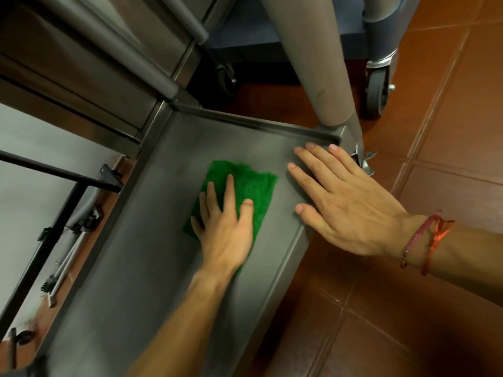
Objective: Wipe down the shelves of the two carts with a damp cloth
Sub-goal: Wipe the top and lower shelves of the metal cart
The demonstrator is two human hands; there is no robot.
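Closest to view, a bare right forearm reaches in from the right, with thin red and pink string bracelets point(427, 240) tied at the wrist. The right hand point(351, 202) lies palm-down on the raised rim of a steel cart shelf point(152, 268), near its far right corner, fingers straight and slightly spread.

The shelf is a shallow rectangular tray of dull brushed metal with a rolled lip and a faint streaky sheen. On it, toward the far end, lies a bright green cloth point(253, 186), nubbly in texture, rumpled at the edges and roughly rectangular. The left hand point(226, 227) presses flat on the cloth's near half, fingers straight and fanned apart, thumb out to the right.

A smooth grey round post point(321, 63) rises from the shelf's far right corner. Beyond it stands a second cart with a dark blue shelf point(245, 31) and a grey rubber caster point(377, 88). The floor point(449, 131) is glossy reddish-brown tile.
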